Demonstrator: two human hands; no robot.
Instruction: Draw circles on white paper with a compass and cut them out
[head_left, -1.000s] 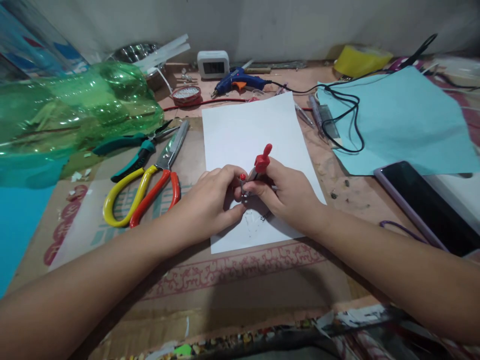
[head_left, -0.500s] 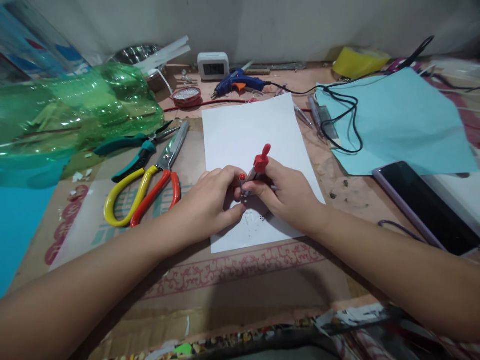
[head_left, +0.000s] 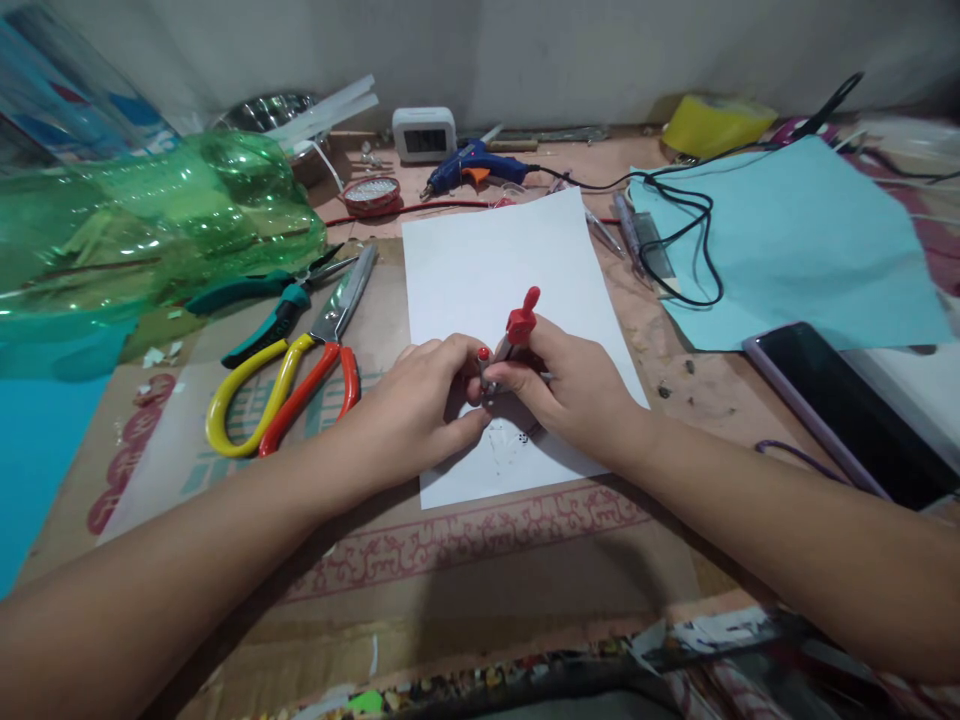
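Compared with the two frames before: almost no change. Both hands sit in the same spot at frame centre, and only the view drifts a touch.

- Right hand (head_left: 577, 395): fingers clenched around the leg of the compass (head_left: 517, 328), whose red head sticks up and tilts toward upper right.
- Left hand (head_left: 420, 410): fingertips pinch the small red-tipped part (head_left: 484, 354) on the compass, just left of the right thumb. The two hands touch at the tool.
- The compass is held low over the near half of the white sheet (head_left: 495, 255). Its point is hidden behind the fingers, so I cannot tell whether it touches the paper.
- Faint pencil marks (head_left: 514, 440) sit on the sheet just below the hands, with no new mark visible since the earlier frames.

Judgement: with the grip and the marks unchanged, the handling of the compass looks to be at the same stage, a fine two-handed hold rather than a stroke across the paper.

Surroundings on the bench: scissors (head_left: 300, 375) and teal pliers (head_left: 259, 300) lie left of the sheet, with a green bottle (head_left: 150, 220) at upper left. A blue glue gun (head_left: 472, 165) lies at top centre. A light-blue paper (head_left: 795, 240) and a phone (head_left: 847, 410) are at right.
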